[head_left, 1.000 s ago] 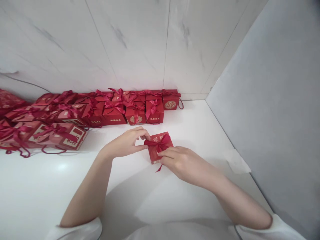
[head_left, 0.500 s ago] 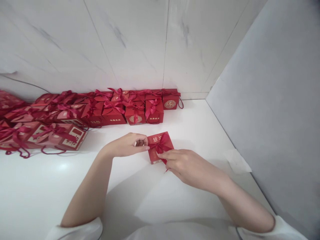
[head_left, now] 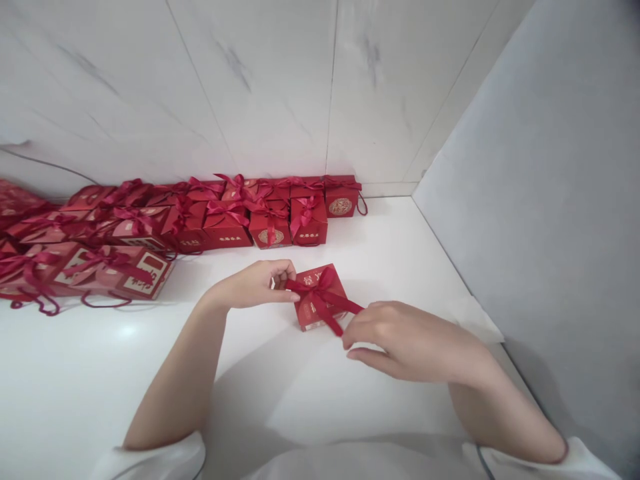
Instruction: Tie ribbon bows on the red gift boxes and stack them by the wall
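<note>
The box (head_left: pixel 305 315) sits on the table (head_left: pixel 400 247) between both hands, its ribbon (head_left: pixel 320 295) stretched aslant across the lid, with the left hand (head_left: pixel 255 283) pinching one end at the box's left edge and the right hand (head_left: pixel 405 337) pinching the tails just off its near-right corner.

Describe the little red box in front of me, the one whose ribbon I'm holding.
The red box is small, squarish, seemingly glossy card, with gold characters on its lid and a pale strip along its bottom edge. It sits closed on the white table, slightly askew, apart from the similar boxes by the wall. A dark red ribbon is tied across its top in a bow. The left hand pinches the ribbon at the box's left edge; the right hand pinches the tails drawn out rightward.
</note>
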The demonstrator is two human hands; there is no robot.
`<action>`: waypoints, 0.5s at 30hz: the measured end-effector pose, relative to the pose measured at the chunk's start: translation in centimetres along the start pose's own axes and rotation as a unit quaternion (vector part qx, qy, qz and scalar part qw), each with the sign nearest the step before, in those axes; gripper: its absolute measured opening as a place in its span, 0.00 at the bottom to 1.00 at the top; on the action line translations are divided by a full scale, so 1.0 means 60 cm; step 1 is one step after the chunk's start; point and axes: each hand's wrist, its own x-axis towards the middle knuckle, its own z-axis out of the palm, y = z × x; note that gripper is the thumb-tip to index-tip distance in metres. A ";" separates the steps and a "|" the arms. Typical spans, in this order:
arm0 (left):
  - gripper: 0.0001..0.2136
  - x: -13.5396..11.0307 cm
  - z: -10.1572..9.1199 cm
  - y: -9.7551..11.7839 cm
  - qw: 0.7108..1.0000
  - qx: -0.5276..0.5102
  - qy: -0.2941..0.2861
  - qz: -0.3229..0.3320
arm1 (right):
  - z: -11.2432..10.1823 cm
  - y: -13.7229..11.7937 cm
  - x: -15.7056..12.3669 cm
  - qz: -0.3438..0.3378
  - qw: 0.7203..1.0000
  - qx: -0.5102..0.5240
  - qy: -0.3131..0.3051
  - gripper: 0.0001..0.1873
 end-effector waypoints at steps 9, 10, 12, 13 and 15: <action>0.15 0.004 0.008 0.004 0.999 -0.017 -0.038 0.008 | 0.021 0.013 0.035 0.055 0.991 -0.059 0.102 0.18; 0.17 0.004 0.007 0.004 0.999 -0.019 -0.039 0.002 | 0.027 0.016 0.041 0.064 0.990 -0.072 0.101 0.21; 0.19 0.005 0.005 0.005 0.999 -0.021 -0.039 -0.009 | 0.038 0.021 0.048 0.064 0.990 -0.089 0.090 0.24; 0.20 0.005 0.004 0.005 0.999 -0.019 -0.039 -0.010 | 0.042 0.022 0.051 0.058 0.990 -0.096 0.082 0.24; 0.20 0.006 0.003 0.004 0.999 -0.012 -0.039 -0.004 | 0.047 0.024 0.052 0.044 0.991 -0.108 0.066 0.23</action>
